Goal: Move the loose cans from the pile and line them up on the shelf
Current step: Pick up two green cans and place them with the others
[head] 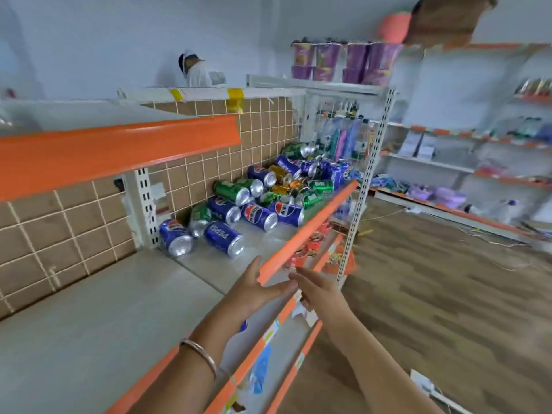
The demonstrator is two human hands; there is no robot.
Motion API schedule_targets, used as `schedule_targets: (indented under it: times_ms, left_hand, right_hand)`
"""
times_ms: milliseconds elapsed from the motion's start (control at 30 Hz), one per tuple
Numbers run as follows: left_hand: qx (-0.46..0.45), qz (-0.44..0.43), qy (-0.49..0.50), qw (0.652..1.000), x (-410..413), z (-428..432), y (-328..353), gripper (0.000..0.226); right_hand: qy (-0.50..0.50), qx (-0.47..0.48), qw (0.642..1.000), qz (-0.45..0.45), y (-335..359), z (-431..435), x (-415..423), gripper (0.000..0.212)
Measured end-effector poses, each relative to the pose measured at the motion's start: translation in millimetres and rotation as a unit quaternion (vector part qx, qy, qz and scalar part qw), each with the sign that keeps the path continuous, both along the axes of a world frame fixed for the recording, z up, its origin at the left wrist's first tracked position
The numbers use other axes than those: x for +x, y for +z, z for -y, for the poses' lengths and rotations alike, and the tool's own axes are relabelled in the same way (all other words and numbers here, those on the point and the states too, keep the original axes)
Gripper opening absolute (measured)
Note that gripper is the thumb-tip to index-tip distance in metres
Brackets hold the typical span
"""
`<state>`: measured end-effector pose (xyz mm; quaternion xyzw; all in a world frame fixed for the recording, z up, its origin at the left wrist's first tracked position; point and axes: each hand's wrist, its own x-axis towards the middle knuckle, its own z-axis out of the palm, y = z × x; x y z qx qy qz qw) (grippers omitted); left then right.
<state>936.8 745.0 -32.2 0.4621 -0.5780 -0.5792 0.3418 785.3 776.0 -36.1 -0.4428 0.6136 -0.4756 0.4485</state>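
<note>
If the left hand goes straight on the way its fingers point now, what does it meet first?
Probably the orange shelf edge, right in front of the left hand; the right hand is close beside it. The can pile lies farther back. Depth is unclear.

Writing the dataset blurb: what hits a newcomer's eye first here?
A heap of blue, green and gold aluminium drink cans lies toppled at the far end of the grey shelf board, against the brown tiled wall. Bright orange edge strips run along the shelves. In the foreground, the left hand and right hand reach forward, open and empty.
</note>
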Motion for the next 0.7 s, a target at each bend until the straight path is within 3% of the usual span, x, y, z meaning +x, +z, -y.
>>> schedule_targets:
  times_ms: [133, 200, 267, 400, 533, 633, 700]
  left_hand:
    - [0.017, -0.031, -0.035, 0.999, -38.5, 60.7, -5.1, 0.118]
    - [0.02, -0.052, -0.038, 0.998, -56.6, 91.4, -4.9, 0.088]
    - [0.015, -0.045, -0.019, 0.999, -71.9, 122.8, -4.2, 0.092]
    - [0.014, 0.009, 0.001, 1.0, -93.6, 177.2, -1.1, 0.119]
    - [0.03, 0.01, 0.007, 0.999, -117.4, 219.6, 3.5, 0.115]
    - [0.061, -0.024, 0.032, 0.997, -144.7, 251.9, 2.8, 0.086]
    - [0.101, -0.103, 0.073, 0.987, -174.3, 274.6, -2.2, 0.051]
  right_hand:
    - [0.016, 0.008, 1.0, 0.004, 2.6, 49.4, -36.4, 0.027]
    - [0.013, 0.008, 1.0, 0.02, 2.4, 80.6, -51.4, 0.047]
    - [0.014, 0.012, 0.999, 0.037, 3.7, 113.0, -64.5, 0.057]
    - [0.019, 0.018, 0.999, 0.039, 2.9, 170.6, -90.2, 0.039]
    - [0.026, 0.023, 0.999, 0.034, 0.5, 218.5, -115.6, 0.043]
    - [0.041, 0.026, 0.999, 0.025, 3.6, 254.6, -138.5, 0.048]
    - [0.047, 0.021, 0.999, 0.014, 6.0, 279.1, -156.2, 0.047]
